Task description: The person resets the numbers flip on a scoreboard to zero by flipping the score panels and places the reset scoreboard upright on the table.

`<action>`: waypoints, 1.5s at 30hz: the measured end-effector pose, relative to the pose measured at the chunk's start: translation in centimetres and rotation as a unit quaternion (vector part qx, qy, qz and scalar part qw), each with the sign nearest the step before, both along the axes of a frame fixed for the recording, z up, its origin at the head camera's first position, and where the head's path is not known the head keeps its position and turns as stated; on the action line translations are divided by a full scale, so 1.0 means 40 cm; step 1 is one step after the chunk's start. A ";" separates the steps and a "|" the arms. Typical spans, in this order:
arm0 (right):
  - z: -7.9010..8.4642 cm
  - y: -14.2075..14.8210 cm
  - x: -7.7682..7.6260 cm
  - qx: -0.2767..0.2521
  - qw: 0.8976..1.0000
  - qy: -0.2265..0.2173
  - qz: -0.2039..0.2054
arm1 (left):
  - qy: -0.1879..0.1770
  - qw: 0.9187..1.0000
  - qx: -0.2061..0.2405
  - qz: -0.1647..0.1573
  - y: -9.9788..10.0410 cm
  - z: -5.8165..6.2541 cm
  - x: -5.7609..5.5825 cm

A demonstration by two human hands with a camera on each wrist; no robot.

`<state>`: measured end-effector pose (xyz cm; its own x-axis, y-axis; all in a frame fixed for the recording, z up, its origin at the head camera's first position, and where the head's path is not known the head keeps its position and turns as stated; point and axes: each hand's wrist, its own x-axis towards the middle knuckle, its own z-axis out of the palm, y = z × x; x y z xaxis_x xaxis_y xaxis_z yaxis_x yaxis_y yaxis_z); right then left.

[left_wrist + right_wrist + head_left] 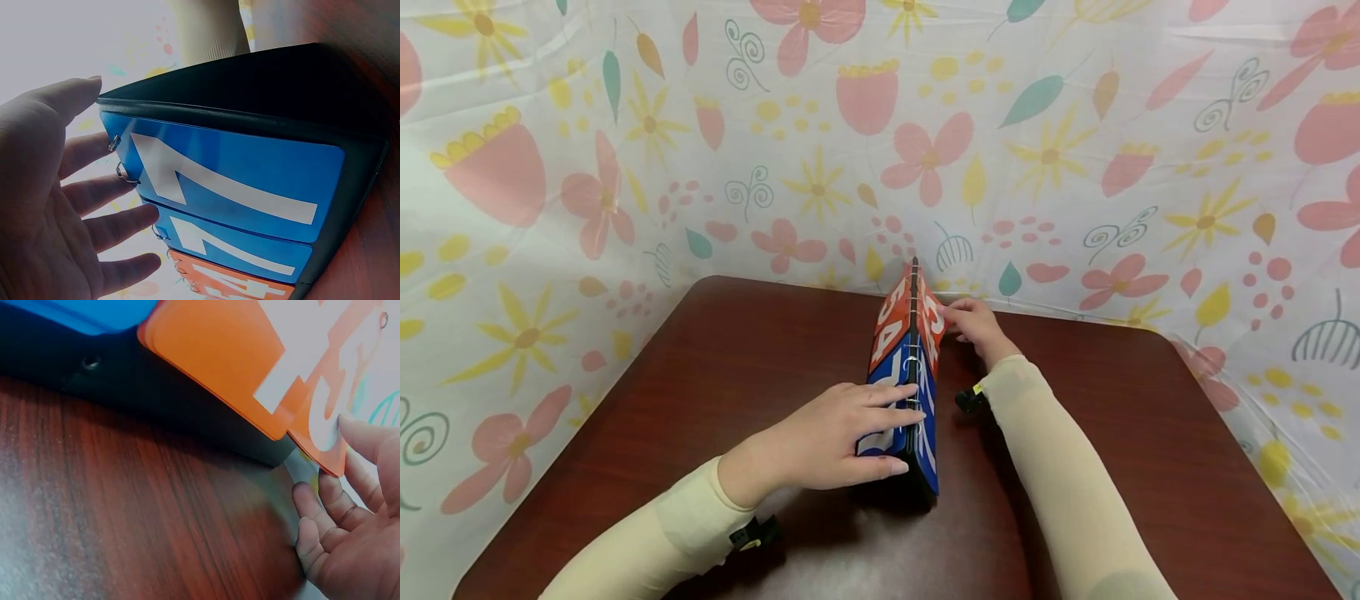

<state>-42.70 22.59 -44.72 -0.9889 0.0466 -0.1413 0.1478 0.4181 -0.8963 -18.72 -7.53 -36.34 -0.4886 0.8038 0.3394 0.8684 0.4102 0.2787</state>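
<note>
Partly hidden by the spread, empty left hand (838,435), the scoreboard (913,342) is pointed lengthwise toward the curtain (842,187); a card (331,439) is pinched by the right hand (976,323).

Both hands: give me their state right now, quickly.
Left hand: open, laid over the flip scoreboard.
Right hand: closed, pinching an orange number card.
</note>
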 end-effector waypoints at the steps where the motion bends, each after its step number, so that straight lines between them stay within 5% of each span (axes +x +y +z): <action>1: 0.001 0.001 0.000 -0.004 1.000 -0.003 -0.005 | 0.001 1.000 0.001 -0.001 0.000 0.000 0.000; 9: 0.013 0.014 0.001 -0.015 0.999 -0.030 -0.015 | -0.011 1.000 -0.001 0.002 0.001 0.003 0.002; 18: 0.018 0.050 -0.011 -0.129 0.986 -0.109 -0.011 | -0.029 1.000 -0.004 0.002 0.001 0.003 0.003; 30: 0.005 0.049 -0.019 -0.064 0.997 -0.031 0.022 | -0.031 0.999 0.006 -0.003 0.002 -0.001 0.001; 45: 0.000 0.024 -0.038 0.014 0.998 0.056 0.006 | -0.005 1.000 -0.002 -0.002 -0.001 0.002 0.007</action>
<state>-44.20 23.56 -44.73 -0.9989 0.0364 -0.0284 0.0416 0.4438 -0.8952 -18.45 -7.58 -36.28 -0.4889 0.8071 0.3310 0.8671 0.4082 0.2855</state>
